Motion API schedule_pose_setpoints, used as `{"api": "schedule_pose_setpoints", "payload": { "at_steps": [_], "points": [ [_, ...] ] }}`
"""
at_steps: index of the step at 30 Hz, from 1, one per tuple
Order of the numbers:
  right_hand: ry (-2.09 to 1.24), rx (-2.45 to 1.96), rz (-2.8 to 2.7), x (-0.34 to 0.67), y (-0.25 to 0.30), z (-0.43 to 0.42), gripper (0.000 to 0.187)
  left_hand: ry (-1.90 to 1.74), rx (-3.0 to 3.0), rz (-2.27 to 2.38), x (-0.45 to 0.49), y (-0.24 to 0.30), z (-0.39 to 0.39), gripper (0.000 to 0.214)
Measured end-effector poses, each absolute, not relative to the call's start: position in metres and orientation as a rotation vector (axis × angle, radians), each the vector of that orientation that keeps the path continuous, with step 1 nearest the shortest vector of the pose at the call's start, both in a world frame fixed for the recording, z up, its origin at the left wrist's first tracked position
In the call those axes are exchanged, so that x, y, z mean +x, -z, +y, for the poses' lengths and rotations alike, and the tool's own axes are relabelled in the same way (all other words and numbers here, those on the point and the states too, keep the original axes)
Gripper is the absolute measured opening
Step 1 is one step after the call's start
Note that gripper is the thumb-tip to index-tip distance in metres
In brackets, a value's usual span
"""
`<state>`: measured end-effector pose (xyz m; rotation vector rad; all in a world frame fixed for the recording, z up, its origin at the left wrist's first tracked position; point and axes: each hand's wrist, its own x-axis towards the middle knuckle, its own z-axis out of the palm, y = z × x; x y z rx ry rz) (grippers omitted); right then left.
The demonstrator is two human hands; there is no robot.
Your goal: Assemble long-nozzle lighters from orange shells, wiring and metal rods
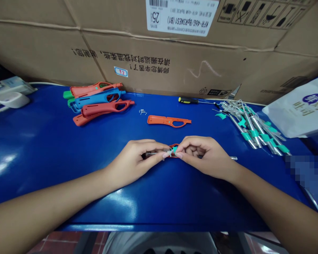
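Observation:
Both hands meet over a half-built gas lighter at the middle of the table. My left hand (pixel 134 155) is closed, thumb and fingers pinching a translucent piece (pixel 151 153) that looks like the fuel tank. My right hand (pixel 209 155) is closed too, its fingertips at the small green trigger (pixel 175 149). An orange-red casing half (pixel 174 145) shows between the fingers, mostly covered by them. From beneath the right hand sticks out the end of a metal tube (pixel 233 158). Beyond the hands lies a loose orange casing half (pixel 160 120).
Red, blue, orange and green lighter casings (pixel 100 108) are stacked at the back left, with small screws (pixel 142 112) beside them. A yellow-black screwdriver (pixel 188 101) lies near the cardboard box (pixel 137 46). Several metal tubes with green triggers (pixel 254 128) lie right, by a white bag (pixel 299 106).

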<state>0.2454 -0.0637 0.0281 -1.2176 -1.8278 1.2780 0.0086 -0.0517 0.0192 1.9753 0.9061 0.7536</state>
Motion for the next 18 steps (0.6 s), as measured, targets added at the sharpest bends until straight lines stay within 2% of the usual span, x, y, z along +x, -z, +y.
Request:
{"api": "schedule_pose_setpoints", "payload": {
  "at_steps": [18],
  "points": [
    [-1.286,-1.231,-1.836,0.2463,-0.0281,-0.0637,0.017,-0.747,2.012,0.91,0.0078,-0.02,-0.0521,0.02]
  ]
}}
